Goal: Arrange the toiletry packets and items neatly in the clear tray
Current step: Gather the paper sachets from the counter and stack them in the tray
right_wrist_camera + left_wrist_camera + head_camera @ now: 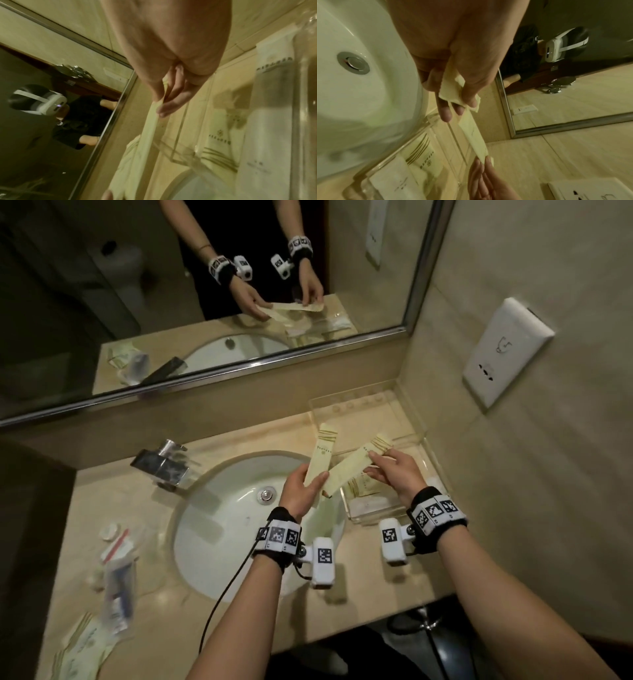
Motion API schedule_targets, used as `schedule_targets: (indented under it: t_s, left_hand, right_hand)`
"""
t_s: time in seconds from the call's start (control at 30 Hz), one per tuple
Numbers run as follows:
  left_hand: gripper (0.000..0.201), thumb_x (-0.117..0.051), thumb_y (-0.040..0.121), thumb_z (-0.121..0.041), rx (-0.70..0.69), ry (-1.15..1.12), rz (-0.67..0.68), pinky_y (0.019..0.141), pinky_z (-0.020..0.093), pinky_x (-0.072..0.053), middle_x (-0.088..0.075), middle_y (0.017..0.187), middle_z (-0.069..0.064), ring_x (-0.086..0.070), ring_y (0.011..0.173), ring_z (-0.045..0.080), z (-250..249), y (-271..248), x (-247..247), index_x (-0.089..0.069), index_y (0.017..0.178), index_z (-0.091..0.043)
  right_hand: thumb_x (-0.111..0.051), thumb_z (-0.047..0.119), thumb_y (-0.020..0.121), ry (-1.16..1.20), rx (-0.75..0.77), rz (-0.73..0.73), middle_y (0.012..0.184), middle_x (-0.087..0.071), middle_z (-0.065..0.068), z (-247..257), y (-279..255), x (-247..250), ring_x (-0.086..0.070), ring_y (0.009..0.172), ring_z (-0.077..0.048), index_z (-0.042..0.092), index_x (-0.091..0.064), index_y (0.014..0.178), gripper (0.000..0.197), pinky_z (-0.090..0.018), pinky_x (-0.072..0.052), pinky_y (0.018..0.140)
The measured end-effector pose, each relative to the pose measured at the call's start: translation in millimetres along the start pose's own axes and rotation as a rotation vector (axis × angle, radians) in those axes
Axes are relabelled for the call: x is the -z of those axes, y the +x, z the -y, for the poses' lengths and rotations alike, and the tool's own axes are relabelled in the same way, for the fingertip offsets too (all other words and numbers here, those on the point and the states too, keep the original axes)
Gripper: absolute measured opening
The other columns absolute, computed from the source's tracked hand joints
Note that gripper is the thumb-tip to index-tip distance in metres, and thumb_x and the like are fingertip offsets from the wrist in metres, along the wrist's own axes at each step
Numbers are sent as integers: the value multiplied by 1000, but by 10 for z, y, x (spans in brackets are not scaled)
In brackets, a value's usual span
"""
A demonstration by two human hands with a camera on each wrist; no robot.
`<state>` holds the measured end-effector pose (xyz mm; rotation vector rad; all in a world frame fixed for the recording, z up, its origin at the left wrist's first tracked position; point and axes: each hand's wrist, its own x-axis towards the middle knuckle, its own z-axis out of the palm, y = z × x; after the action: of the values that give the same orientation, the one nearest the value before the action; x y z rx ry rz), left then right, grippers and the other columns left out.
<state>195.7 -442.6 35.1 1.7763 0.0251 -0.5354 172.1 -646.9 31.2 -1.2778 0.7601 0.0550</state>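
Note:
My left hand [313, 477] pinches the lower ends of two long cream packets above the sink's right edge. One packet [322, 453] stands upright. The other packet [352, 465] slants right over the clear tray [423, 440], and my right hand [373, 465] pinches its striped far end. In the left wrist view the thumb and fingers of the left hand [462, 100] clamp the packet ends, and the slanted packet [474, 135] runs to the right hand [483, 162]. The right wrist view has the right hand [164, 104] on the packet [150, 135]. Striped cream packets [361, 486] lie in the tray's near part.
The white sink basin [239, 525] and chrome faucet [161, 463] lie left of the tray. Bagged toothbrush kits [116, 563] and more cream packets [78, 648] sit on the counter left of the sink. A wall socket plate [507, 350] and a mirror [205, 285] stand behind.

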Motion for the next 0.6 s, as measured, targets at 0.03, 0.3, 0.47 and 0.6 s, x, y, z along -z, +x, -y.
schedule_targets:
  t_s: [0.03,0.3,0.47,0.6]
  left_hand:
    - [31,-59,93,-21,19,-6,-20,55,24,-49,-70,95,6,-67,71,15,3,29,-55,-57,121,-8]
    - [20,-57,95,-21,97,-52,-136,48,22,-41,-66,77,0,-60,55,9,146,111,-135,-56,113,-12]
    - [19,-57,94,-21,103,-37,-132,46,18,-42,-64,77,1,-60,51,5,219,139,-89,-57,111,-11]
    - [18,-57,94,-22,97,-36,-130,47,18,-42,-65,78,1,-60,53,6,241,182,-69,-58,110,-12]
  right_hand:
    - [-65,11,92,-7,-11,-69,96,-67,-16,-1,98,81,-70,71,-18,-3,-56,118,31,-20,-60,65]
    - [-75,23,82,-228,-193,-364,115,-70,-15,-214,682,368,-67,108,-29,-3,-57,121,50,-41,-53,98]
    - [-74,18,85,-303,-233,-386,113,-70,-14,-217,772,281,-65,109,-26,-8,-50,126,54,-32,-52,93]
    - [-75,18,84,-359,-245,-369,99,-75,-15,-276,859,269,-70,100,-25,-6,-52,126,54,-35,-55,90]
